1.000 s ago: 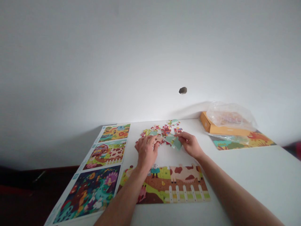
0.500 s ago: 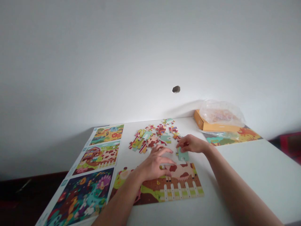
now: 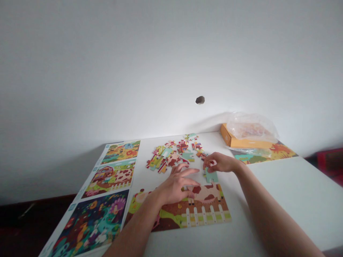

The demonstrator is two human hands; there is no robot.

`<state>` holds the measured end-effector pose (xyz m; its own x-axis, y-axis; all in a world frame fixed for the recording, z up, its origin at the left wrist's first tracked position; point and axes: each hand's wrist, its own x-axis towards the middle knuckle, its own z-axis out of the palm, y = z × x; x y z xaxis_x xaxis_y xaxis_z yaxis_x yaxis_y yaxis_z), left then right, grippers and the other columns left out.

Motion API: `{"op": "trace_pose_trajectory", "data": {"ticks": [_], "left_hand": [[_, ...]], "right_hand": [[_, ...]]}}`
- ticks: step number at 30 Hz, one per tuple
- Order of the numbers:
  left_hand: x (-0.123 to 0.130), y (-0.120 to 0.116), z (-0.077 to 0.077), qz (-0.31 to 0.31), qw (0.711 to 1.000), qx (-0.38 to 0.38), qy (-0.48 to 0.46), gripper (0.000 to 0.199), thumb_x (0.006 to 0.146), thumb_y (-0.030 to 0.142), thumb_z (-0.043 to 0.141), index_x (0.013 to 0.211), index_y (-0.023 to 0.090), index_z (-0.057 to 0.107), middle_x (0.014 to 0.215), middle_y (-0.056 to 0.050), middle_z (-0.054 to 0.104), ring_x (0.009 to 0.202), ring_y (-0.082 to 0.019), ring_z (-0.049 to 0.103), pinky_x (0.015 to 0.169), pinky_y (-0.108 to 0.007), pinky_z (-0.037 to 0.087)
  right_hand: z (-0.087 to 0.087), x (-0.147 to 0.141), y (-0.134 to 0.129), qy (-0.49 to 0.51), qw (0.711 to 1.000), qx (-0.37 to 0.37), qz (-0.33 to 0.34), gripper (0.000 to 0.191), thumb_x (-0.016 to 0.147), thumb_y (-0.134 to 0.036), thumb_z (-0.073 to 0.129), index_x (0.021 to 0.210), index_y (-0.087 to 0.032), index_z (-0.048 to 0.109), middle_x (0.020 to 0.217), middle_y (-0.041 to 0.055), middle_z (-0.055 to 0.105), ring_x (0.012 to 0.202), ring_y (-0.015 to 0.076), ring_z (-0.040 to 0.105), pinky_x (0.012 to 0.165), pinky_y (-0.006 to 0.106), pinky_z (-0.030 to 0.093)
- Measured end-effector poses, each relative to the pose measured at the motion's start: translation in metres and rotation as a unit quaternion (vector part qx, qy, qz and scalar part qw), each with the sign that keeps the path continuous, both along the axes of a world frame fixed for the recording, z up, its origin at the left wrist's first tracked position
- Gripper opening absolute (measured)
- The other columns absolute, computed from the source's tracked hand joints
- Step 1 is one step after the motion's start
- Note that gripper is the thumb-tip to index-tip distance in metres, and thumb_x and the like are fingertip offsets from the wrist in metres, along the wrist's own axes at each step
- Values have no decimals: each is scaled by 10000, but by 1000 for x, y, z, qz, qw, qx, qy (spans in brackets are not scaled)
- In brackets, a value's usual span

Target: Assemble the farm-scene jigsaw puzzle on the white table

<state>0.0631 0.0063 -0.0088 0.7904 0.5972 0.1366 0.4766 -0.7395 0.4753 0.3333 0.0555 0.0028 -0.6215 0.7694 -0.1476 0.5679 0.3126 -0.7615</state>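
Observation:
A partly built farm jigsaw puzzle (image 3: pixel 189 212) lies flat on the white table (image 3: pixel 292 192), showing a brown-and-white cow above a white picket fence. My right hand (image 3: pixel 219 162) pinches a pale teal puzzle piece (image 3: pixel 211 176) against the puzzle's top edge. My left hand (image 3: pixel 175 187) rests with its fingers apart on the puzzle's upper left part, hiding some of it and holding nothing. Just beyond both hands lies a scattered heap of loose puzzle pieces (image 3: pixel 171 157).
Along the table's left side lie printed picture sheets (image 3: pixel 111 175) (image 3: pixel 89 223). At the back right, a clear plastic bag (image 3: pixel 252 126) sits on an orange box (image 3: pixel 241 142), which overlaps another colourful sheet (image 3: pixel 278 151). A white wall rises behind the table.
Both hands have moved nearer to the built puzzle and away from the heap. My right hand has brought the teal piece to the puzzle's top edge. The view has tilted slightly.

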Motion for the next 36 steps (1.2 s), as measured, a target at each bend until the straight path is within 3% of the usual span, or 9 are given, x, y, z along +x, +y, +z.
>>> {"op": "trace_pose_trajectory", "data": {"ticks": [10,14,18,24,29,33,36], "left_hand": [[1,0,0,8,1000,-10,6,296,752,353,737,1046,376,716,1382,23,522,1333,-296,331,1110,-485,294],[1,1,1,5,1000,-8,-7,309,750,372,737,1058,384,710,1345,24,557,1303,-281,360,1102,-468,304],[2,0,3,4,1000,-8,-13,308,751,374,737,1057,391,710,1317,13,582,1259,-269,404,1084,-454,319],[1,1,3,0,1000,6,-27,332,739,406,742,1069,408,699,1310,33,590,1238,-238,436,1080,-415,328],[-1,3,-3,0,999,22,-44,313,737,434,737,1041,359,714,1261,14,619,1204,-227,466,1066,-399,345],[-1,6,-5,45,996,58,-44,197,810,382,677,977,288,722,1141,-2,671,1116,-207,518,1033,-373,366],[-3,9,-3,170,979,107,-34,181,891,278,555,992,269,705,1081,-26,670,1070,-202,533,1015,-373,369]], "right_hand": [[1,-4,-2,-30,999,37,8,267,629,-238,757,895,-223,750,747,-27,609,705,144,551,687,236,414],[-2,-5,-1,-28,999,35,1,258,637,-226,750,895,-222,743,717,-34,590,660,129,528,634,223,398],[-13,-13,3,7,992,89,-84,249,698,-252,716,941,-201,736,748,-7,632,657,132,523,633,232,407],[-35,-27,11,44,950,205,-231,308,803,-309,624,1083,-204,701,900,44,678,709,146,559,684,260,446],[-48,-28,18,82,927,220,-292,310,824,-268,570,1112,-196,658,850,23,652,651,128,575,654,251,462],[-53,-26,20,93,923,222,-299,303,819,-233,549,1103,-190,647,869,27,643,637,120,583,638,247,465],[-54,-27,20,82,923,229,-298,287,808,-222,547,1068,-186,663,873,31,639,638,120,576,627,245,462]]}}
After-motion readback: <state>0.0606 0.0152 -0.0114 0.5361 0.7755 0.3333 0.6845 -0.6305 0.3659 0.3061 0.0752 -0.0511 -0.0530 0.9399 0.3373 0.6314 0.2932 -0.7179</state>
